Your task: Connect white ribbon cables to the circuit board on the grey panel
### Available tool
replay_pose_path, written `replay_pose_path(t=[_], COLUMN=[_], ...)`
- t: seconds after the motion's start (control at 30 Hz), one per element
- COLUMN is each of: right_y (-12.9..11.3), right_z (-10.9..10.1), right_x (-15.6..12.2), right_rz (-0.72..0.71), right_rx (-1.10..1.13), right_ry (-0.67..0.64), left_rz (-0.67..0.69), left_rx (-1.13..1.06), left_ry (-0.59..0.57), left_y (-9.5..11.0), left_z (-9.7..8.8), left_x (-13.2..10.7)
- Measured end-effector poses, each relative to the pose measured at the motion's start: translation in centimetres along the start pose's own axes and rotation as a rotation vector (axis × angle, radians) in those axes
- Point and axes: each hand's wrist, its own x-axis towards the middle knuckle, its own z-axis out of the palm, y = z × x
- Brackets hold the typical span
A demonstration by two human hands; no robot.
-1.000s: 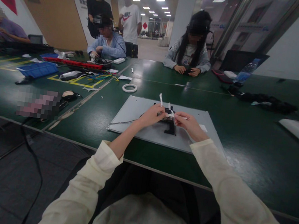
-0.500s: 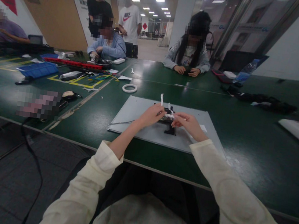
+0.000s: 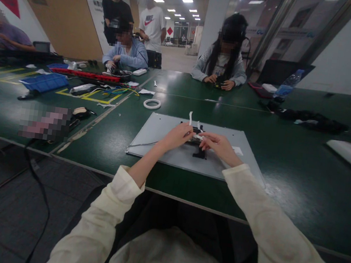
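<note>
My left hand (image 3: 179, 135) is closed in a pinch at the left side of a small black device with a pale, shiny top (image 3: 195, 139). A thin white strip (image 3: 191, 117) stands up from its fingertips. A second white strip (image 3: 199, 126) rises behind the device. At the device's right side, my right hand (image 3: 219, 145) has thumb and forefinger pinched over a white band running across it; my fingers partly hide the band. A black bracket foot (image 3: 199, 154) shows below the device, all on a light grey panel (image 3: 166, 126).
The panel lies on a green table (image 3: 100, 155) near its front edge. A white ring-shaped roll (image 3: 152, 104) sits behind it. To the left are a blue tray (image 3: 45, 82), a wrench (image 3: 105, 105) and a pink-and-black item (image 3: 46, 122). Co-workers sit across the table.
My right hand's fingers have shifted slightly left and over the device, covering more of the white band. My left hand and the upright strip have barely moved.
</note>
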Motion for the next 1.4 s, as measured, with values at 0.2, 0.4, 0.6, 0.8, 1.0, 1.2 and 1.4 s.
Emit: replay_pose_path(t=[0.2, 0.4, 0.6, 0.8, 1.0, 1.2, 1.4], right_y=[0.2, 1.8, 2.2, 2.3, 2.3, 2.3, 2.2], right_z=[-1.1, -2.2, -1.3, -1.4, -1.5, -1.3, -1.4], right_x=[0.4, 0.9, 1.0, 1.0, 1.4, 1.4, 1.3], right_rz=[-0.092, 0.037, -0.149, -0.275, -0.258, -0.257, -0.236], right_rx=[-0.028, -0.216, -0.577, -0.695, -0.736, -0.722, -0.696], right_ry=[0.256, 0.513, 0.353, 0.227, 0.25, 0.302, 0.421], left_rz=[-0.114, -0.205, -0.306, -0.379, -0.335, -0.304, -0.319], left_rx=[0.083, 0.118, 0.15, 0.132, 0.159, 0.101, 0.086], left_ry=[0.166, 0.254, 0.205, 0.025, -0.005, 0.05, 0.095], left_y=[-0.7, -0.9, -1.2, -2.8, -3.8, -3.7, -3.6], left_z=[-0.2, -0.5, 0.4, 3.5, 4.9, 4.8, 4.6], left_x=[-0.1, 0.7, 5.2, 8.1, 7.9, 7.7, 7.7])
